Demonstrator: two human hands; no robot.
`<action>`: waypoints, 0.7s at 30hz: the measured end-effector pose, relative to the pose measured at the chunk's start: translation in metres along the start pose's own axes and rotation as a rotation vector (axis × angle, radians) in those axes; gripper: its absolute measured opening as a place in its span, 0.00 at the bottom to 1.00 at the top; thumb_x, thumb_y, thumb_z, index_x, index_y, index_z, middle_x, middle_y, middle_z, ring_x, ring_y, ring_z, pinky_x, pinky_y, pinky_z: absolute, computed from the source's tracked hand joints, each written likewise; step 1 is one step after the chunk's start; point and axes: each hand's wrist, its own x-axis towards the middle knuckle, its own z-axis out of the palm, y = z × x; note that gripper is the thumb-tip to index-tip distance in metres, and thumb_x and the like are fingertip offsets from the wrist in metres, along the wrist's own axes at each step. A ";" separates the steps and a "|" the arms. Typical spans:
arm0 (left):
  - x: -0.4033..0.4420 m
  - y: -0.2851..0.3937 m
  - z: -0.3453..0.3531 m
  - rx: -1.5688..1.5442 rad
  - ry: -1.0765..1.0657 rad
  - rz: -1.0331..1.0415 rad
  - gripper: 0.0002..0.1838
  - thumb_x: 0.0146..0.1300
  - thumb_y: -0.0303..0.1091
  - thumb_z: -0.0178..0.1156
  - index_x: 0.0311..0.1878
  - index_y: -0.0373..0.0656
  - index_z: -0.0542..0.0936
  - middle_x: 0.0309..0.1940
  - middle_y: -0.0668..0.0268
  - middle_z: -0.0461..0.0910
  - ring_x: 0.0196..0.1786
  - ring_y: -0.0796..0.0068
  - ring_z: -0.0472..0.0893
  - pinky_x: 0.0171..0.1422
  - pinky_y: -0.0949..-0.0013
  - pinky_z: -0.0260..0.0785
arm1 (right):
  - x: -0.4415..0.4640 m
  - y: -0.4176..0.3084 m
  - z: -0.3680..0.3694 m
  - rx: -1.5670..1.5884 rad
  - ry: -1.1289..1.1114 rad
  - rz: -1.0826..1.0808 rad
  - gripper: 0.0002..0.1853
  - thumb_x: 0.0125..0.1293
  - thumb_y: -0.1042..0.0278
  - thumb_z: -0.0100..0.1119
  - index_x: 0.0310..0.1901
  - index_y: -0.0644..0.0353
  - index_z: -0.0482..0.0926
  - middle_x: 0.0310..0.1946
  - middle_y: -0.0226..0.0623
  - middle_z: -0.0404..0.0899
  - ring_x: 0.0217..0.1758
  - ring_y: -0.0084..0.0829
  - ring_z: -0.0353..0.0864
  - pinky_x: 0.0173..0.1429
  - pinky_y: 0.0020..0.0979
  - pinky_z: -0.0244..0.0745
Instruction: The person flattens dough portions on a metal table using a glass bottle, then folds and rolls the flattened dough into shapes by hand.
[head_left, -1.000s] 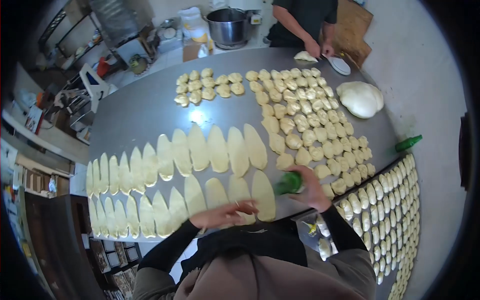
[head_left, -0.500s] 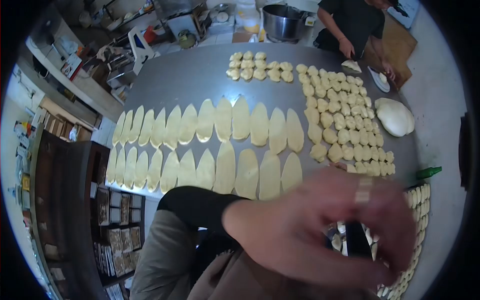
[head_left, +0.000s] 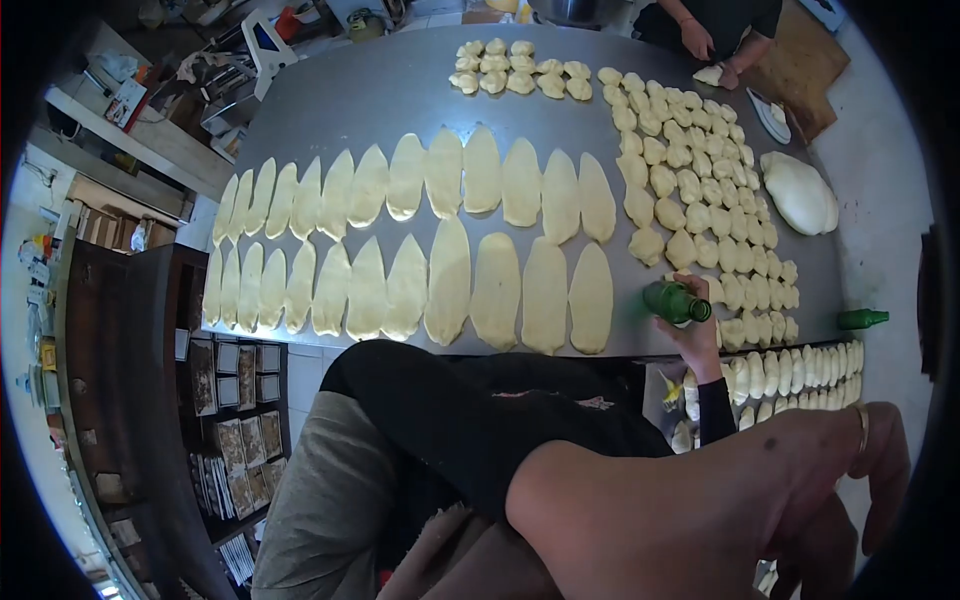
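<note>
My right hand [head_left: 697,335] is wrapped around a green glass bottle [head_left: 672,300], its mouth pointing toward me, at the table's near edge. Beside it lie rows of small dough pieces [head_left: 690,218]. Across the foreground reaches my left arm, and my left hand [head_left: 835,470], with a ring, is close to the camera at lower right. Its fingers bend downward, apart, with nothing visible in them; the fingertips are partly hidden. Two rows of long flattened dough strips [head_left: 470,270] cover the left and middle of the metal table [head_left: 330,100].
Shaped dough rolls [head_left: 800,370] fill a tray below the table at right. A second green bottle [head_left: 862,319] and a big dough lump [head_left: 800,193] are at the right side. A co-worker [head_left: 715,30] handles dough near a white dish [head_left: 768,115]. Dark shelves [head_left: 185,400] stand left.
The view has tilted down, so the table sits higher in it. My left hand has moved right, uncovering my right hand with the green bottle, which was mostly hidden before.
</note>
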 end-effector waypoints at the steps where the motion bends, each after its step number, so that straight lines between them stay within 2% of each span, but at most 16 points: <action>1: 0.002 0.001 -0.003 -0.010 0.005 -0.002 0.06 0.57 0.23 0.61 0.38 0.41 0.77 0.30 0.64 0.79 0.33 0.71 0.75 0.43 0.70 0.68 | 0.000 0.000 0.000 0.002 -0.008 0.007 0.40 0.39 0.85 0.69 0.58 0.54 0.64 0.54 0.33 0.71 0.55 0.33 0.72 0.62 0.31 0.63; 5: 0.001 0.000 -0.002 -0.049 0.025 -0.011 0.07 0.57 0.23 0.61 0.40 0.41 0.76 0.29 0.63 0.79 0.32 0.70 0.75 0.44 0.70 0.67 | -0.002 -0.001 -0.002 -0.024 -0.003 0.036 0.40 0.39 0.84 0.70 0.58 0.55 0.65 0.55 0.33 0.71 0.55 0.33 0.72 0.61 0.31 0.63; 14: 0.010 -0.014 0.000 -0.116 0.095 -0.039 0.10 0.57 0.24 0.60 0.43 0.41 0.74 0.27 0.62 0.77 0.32 0.69 0.74 0.45 0.68 0.67 | -0.003 0.007 0.002 -0.010 0.031 -0.039 0.40 0.40 0.83 0.70 0.58 0.55 0.64 0.57 0.34 0.70 0.57 0.34 0.71 0.63 0.31 0.63; 21: 0.013 0.003 -0.011 -0.201 0.138 -0.067 0.13 0.57 0.26 0.59 0.46 0.40 0.72 0.26 0.61 0.76 0.31 0.68 0.74 0.46 0.67 0.67 | -0.003 0.006 0.001 0.014 0.020 -0.043 0.40 0.40 0.84 0.70 0.58 0.56 0.63 0.57 0.34 0.70 0.58 0.34 0.71 0.63 0.31 0.63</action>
